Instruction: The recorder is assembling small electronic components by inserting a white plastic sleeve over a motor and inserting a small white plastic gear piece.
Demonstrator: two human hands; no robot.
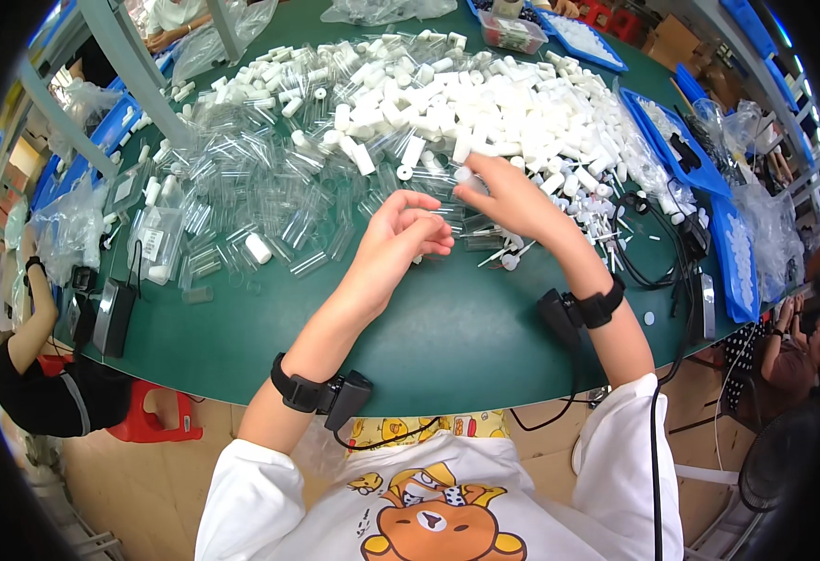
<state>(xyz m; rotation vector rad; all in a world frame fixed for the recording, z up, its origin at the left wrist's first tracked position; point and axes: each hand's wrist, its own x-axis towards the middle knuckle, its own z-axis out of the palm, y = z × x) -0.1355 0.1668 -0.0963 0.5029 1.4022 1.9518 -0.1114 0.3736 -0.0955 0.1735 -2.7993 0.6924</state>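
My left hand (399, 241) is over the near side of the pile with its fingers curled in. A bit of something white shows under its fingertips, but I cannot make out what it is. To its right, my right hand (513, 198) reaches toward the pile, thumb and forefinger closed around a small translucent white cap (466, 177). Beyond the hands lie many white foam-like cylinders (485, 103), some with a hole in the end. Transparent plastic tubes (269, 187) are heaped to the left. White stick-like parts with round heads (597, 210) lie right of my right hand.
A green table (410, 355) carries everything. Blue trays (676, 140) of white parts stand along its right side. A transparent box (155, 241) sits on the left. Black cables (658, 271) run at the right, and metal posts (138, 70) rise at the left. Other people work nearby.
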